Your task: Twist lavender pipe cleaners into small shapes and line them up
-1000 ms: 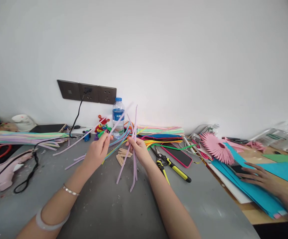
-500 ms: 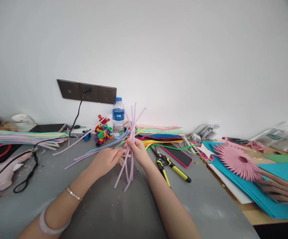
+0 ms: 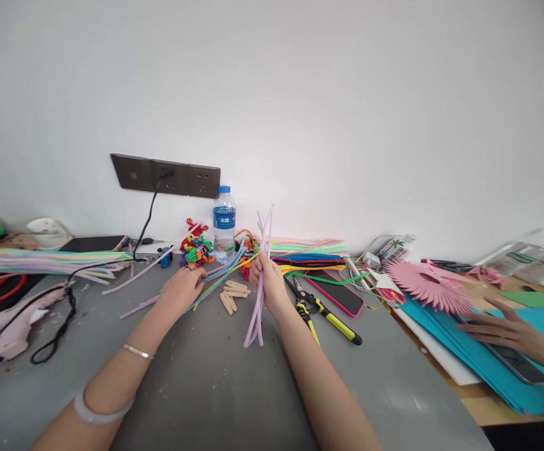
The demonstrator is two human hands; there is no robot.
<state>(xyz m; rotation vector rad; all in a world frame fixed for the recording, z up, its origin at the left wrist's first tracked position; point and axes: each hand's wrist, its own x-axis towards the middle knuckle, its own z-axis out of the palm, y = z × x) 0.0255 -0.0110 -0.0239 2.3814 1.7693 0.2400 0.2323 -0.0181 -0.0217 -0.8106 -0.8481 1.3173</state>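
My right hand [image 3: 269, 285] is closed round a few lilac pipe cleaners [image 3: 256, 326], which stand nearly upright and stick out above and below the fist. Further left, my left hand [image 3: 181, 291] has its fingers bent down and closed over blue and purple pipe cleaners [image 3: 222, 269] lying on the grey table [image 3: 206, 388]. Its fingertips are partly hidden. Between my hands lie several short beige wooden pieces [image 3: 229, 297]. Yellow-handled pliers [image 3: 331, 322] rest just right of my right hand.
A water bottle [image 3: 224, 225] stands by the wall beside colourful pipe-cleaner figures [image 3: 197, 244]. On the left are a pink glue gun [image 3: 20, 322] with its cord and pastel pipe cleaners [image 3: 41, 260]. Right: a phone [image 3: 338, 294], blue paper [image 3: 445, 338] and another person's hand [image 3: 511, 332].
My left hand has left the lilac bundle and moved left to the blue and purple pipe cleaners. My right hand has shifted slightly right, with the bundle more upright. The beige pieces are uncovered.
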